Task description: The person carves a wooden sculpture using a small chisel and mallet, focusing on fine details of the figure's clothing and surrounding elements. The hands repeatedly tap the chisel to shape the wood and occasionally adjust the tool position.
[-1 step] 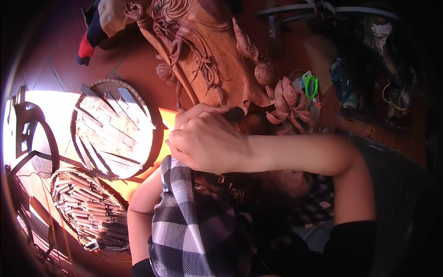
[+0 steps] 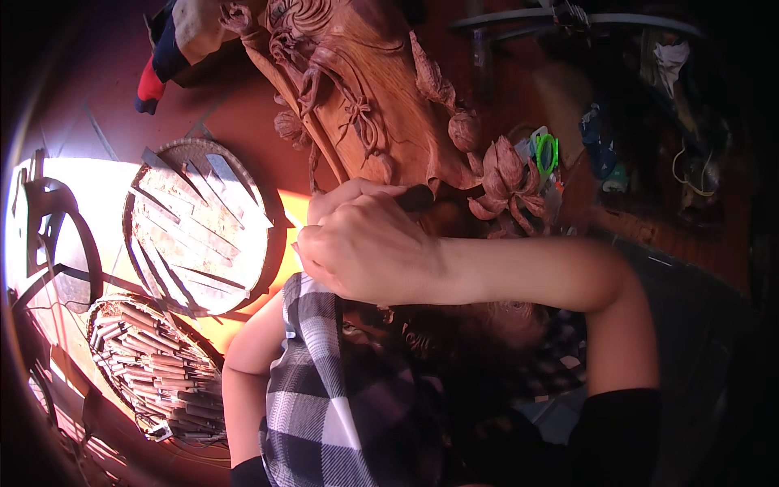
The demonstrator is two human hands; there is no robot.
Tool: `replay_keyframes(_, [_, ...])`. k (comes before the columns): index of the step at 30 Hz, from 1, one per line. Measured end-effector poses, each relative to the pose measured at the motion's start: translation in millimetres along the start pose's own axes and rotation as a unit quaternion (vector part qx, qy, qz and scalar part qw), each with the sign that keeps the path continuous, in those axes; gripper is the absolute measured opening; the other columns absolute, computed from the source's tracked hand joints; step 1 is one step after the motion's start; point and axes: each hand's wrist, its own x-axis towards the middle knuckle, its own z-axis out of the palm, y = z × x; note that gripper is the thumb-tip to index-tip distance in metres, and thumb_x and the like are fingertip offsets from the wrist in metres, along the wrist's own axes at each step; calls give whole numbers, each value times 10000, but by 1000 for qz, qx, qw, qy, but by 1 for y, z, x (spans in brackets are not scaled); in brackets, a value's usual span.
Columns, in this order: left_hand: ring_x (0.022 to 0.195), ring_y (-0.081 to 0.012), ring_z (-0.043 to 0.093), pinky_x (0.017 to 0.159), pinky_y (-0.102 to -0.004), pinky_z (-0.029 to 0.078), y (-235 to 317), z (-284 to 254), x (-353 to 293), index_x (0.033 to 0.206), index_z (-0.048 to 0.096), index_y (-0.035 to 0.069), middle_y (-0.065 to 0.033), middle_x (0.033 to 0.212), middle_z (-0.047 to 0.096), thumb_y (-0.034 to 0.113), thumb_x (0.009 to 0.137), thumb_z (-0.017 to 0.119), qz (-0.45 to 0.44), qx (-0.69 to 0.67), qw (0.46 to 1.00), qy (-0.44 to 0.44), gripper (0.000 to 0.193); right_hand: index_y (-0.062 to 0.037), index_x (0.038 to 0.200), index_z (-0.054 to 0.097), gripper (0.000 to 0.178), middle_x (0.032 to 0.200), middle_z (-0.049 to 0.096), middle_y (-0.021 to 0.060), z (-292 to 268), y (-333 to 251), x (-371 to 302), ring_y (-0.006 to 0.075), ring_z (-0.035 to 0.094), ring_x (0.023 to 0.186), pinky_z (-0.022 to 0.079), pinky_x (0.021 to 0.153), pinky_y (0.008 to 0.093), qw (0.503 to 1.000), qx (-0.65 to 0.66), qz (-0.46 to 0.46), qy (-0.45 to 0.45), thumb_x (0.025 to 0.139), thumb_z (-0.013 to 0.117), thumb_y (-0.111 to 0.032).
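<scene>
My right hand (image 2: 369, 247) is closed in a fist at the middle of the view, its forearm crossing from the right. What it grips is hidden under its fingers. A dark rounded end (image 2: 418, 197) shows beside the fist, its kind unclear. Behind the right hand, my left hand is mostly covered; only its forearm (image 2: 253, 349) shows plainly, rising from below. A black-and-white checked cloth (image 2: 312, 381) hangs beneath the fist, over my front. Just beyond my hands stands a large brown wood carving (image 2: 398, 122) with carved stems, buds and an open flower (image 2: 509, 183).
On the left, a round woven tray (image 2: 130, 219) holds several flat metal strips. Below it, a basket (image 2: 109, 390) is full of wooden-handled tools. A dark metal frame (image 2: 61, 211) stands at the far left. A bright green ring (image 2: 548, 152) lies by the carved flower.
</scene>
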Motion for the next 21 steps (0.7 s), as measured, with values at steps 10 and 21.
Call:
replay_keyframes(10, [1014,-320,581,929,-379,497,-4,-2,5,959,543,-48,-251,1070,554,341,903,466,8,5,1000,-17,400,-17,657,626,193,616,610,182,10,6,-1,329,637,577,507,616,442,1000,-29,0,-7,797,652,-147])
replay_keyframes(21, [1047,-316,574,941,-383,494,1,-9,1,944,559,-30,-234,1097,554,295,887,515,8,26,999,-21,333,-2,641,607,213,617,613,196,14,-3,3,322,648,572,506,569,407,999,19,-39,-2,804,637,-136])
